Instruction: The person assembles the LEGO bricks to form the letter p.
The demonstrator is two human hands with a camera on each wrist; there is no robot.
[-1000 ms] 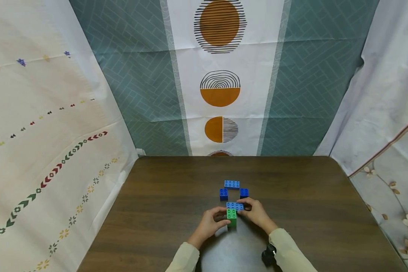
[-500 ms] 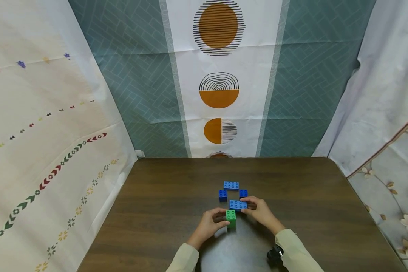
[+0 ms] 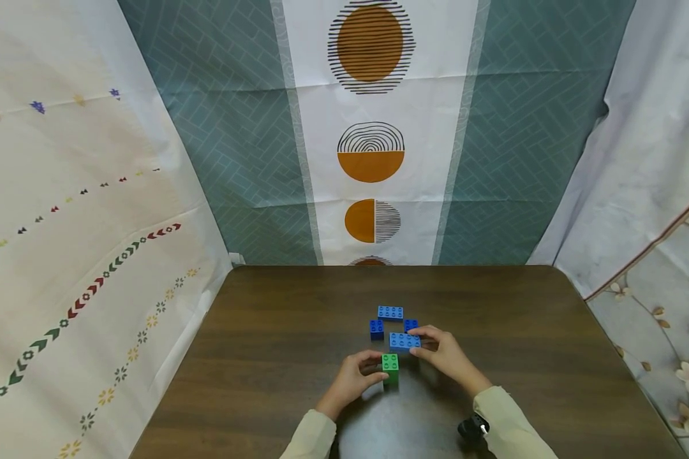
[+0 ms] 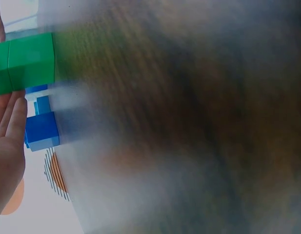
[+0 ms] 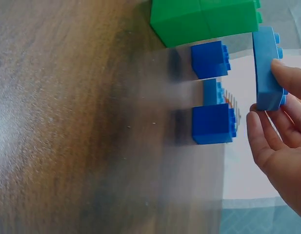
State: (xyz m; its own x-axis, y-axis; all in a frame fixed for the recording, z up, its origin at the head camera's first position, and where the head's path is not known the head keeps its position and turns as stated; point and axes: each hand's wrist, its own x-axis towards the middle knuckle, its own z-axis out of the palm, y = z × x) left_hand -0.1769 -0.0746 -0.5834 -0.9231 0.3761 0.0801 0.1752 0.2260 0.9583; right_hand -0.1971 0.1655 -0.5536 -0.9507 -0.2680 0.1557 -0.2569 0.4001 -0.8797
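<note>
My left hand holds a stack of two green toy building bricks between thumb and fingers; the stack stands upright on the table. Just right of it, my right hand pinches a light blue brick by its right end. The right wrist view shows this light blue brick held above the table, studs up, apart from the dark blue bricks. Part of the left hand and the green bricks are cut off in the left wrist view.
Beyond the hands, two dark blue bricks stand apart, a left one and a right one partly hidden by the right hand. Another light blue brick lies behind them on the brown table. Cloths hang around the table.
My right hand has moved the light blue brick to the right and away from me, off the top of the green stack's far side. My left hand stays on the green bricks.
</note>
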